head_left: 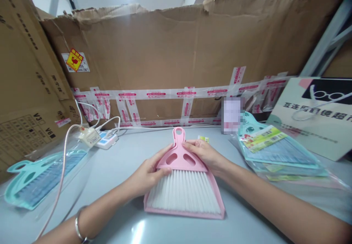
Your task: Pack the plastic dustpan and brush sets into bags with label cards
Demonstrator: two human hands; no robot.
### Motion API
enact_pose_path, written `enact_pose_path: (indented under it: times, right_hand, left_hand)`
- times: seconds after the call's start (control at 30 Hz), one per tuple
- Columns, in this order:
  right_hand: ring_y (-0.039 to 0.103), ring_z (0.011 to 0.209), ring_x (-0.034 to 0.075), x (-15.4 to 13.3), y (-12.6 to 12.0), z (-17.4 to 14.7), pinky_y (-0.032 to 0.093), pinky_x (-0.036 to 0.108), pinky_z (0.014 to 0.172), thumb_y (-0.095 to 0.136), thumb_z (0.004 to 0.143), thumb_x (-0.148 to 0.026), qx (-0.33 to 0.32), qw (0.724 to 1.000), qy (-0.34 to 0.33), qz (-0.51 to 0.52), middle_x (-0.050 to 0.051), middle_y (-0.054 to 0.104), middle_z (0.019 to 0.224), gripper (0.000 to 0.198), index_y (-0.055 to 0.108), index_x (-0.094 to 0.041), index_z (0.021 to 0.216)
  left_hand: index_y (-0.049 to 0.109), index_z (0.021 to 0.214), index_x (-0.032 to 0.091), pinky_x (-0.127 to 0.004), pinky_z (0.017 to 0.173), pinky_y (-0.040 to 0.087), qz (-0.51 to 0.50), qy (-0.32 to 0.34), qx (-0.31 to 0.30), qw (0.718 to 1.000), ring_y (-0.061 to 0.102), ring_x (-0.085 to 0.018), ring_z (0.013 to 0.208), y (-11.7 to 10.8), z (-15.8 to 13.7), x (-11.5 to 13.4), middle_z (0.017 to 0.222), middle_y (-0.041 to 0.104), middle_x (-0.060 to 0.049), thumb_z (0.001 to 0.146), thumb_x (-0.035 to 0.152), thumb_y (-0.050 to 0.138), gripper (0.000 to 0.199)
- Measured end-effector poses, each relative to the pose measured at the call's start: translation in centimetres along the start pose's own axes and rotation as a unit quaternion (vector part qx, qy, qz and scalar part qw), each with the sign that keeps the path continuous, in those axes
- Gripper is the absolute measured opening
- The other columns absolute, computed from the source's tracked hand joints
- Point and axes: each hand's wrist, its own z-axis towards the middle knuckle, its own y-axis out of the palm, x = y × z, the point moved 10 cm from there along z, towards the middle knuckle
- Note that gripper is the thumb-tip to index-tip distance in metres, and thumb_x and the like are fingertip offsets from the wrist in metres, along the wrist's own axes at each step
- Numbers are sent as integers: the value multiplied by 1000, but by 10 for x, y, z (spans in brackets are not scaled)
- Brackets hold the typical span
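In the middle of the table lies a pink hand brush (181, 159) with white bristles, nested on a pink dustpan (218, 196). Both handles line up and point away from me. My left hand (155, 168) grips the left edge of the set, its thumb resting over the brush where the bristles begin. On the other side, my right hand (205, 154) holds the upper right edge near the handle, thumb on top. The fingers beneath the dustpan are partly hidden.
Bagged turquoise brush-and-dustpan sets lie at left (30, 179) and right (277, 152). A power strip (107, 140) with white cables sits at back left; one cable (62, 174) runs forward. A large cardboard box (165, 53) stands behind, a printed paper bag (310, 119) at right.
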Motion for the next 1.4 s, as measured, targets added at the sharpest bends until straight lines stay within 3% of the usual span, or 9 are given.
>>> enact_pose_path:
  times: [0.37, 0.53, 0.7, 0.83, 0.9, 1.0, 1.1, 1.2, 1.4]
  right_hand:
    - [56, 55, 14, 2, -10, -2, 40, 24, 52, 70, 59, -43, 65, 994, -21, -80, 2, 64, 57, 33, 68, -13, 72]
    - [59, 60, 15, -2, -6, 3, 44, 26, 57, 60, 69, -50, 13, 993, -5, -121, 7, 67, 69, 42, 66, -11, 84]
    - [56, 99, 19, -38, -74, 15, 42, 32, 86, 44, 83, -35, 165, 914, -64, -365, 11, 60, 109, 33, 56, -16, 107]
    - [29, 125, 33, -33, -124, 22, 19, 46, 102, 65, 64, -24, 254, 868, -46, -425, 21, 41, 129, 56, 48, -9, 115]
    - [24, 127, 37, -25, -137, 25, 16, 49, 101, 73, 53, -22, 269, 858, -26, -437, 22, 39, 130, 71, 46, -8, 117]
    - [42, 114, 35, -14, -144, 31, 29, 45, 94, 79, 39, -22, 257, 868, -1, -425, 16, 55, 114, 75, 52, -14, 108]
    - [59, 80, 27, -12, -141, 34, 43, 38, 74, 80, 35, -22, 223, 898, 5, -380, 8, 65, 77, 51, 59, -16, 81]
    - [57, 59, 20, -30, -132, 27, 43, 32, 58, 79, 40, -26, 206, 927, -31, -311, 2, 60, 56, 33, 56, -17, 62]
    - [53, 52, 12, -74, -73, -3, 40, 25, 46, 66, 58, -53, 170, 966, -150, -122, -1, 59, 61, 39, 52, -20, 72]
  left_hand:
    - [40, 129, 35, -45, 107, 22, 8, -10, -23, 1000, 34, -23, 127, 5, 0, -7, 136, 41, 2, 80, 22, 52, 52]
    - [41, 128, 33, -43, 107, 22, 4, -16, -14, 1000, 33, -23, 128, 1, 2, -7, 137, 40, 1, 79, 25, 54, 52]
    - [45, 125, 30, -36, 107, 25, -11, -17, 69, 997, 33, -22, 127, -26, 7, -12, 137, 41, 0, 77, 32, 57, 50]
    - [42, 126, 27, -32, 105, 27, -25, -19, 144, 989, 34, -22, 127, -47, 9, -19, 137, 39, -1, 77, 36, 56, 51]
    - [41, 126, 27, -31, 105, 27, -23, -16, 155, 987, 33, -21, 127, -50, 10, -19, 138, 39, -1, 78, 36, 56, 52]
    - [41, 126, 27, -30, 105, 27, -25, -12, 155, 988, 32, -20, 128, -48, 10, -17, 138, 38, -1, 78, 35, 56, 51]
    - [43, 125, 27, -31, 106, 25, -29, -4, 163, 986, 31, -20, 129, -48, 9, -14, 137, 39, -1, 79, 34, 55, 48]
    - [42, 125, 26, -32, 106, 24, -39, 2, 197, 980, 32, -21, 128, -54, 6, -13, 137, 39, -2, 78, 34, 56, 49]
    - [36, 128, 26, -37, 108, 19, -41, -7, 291, 956, 28, -21, 129, -71, 0, -20, 139, 34, -4, 81, 37, 52, 51]
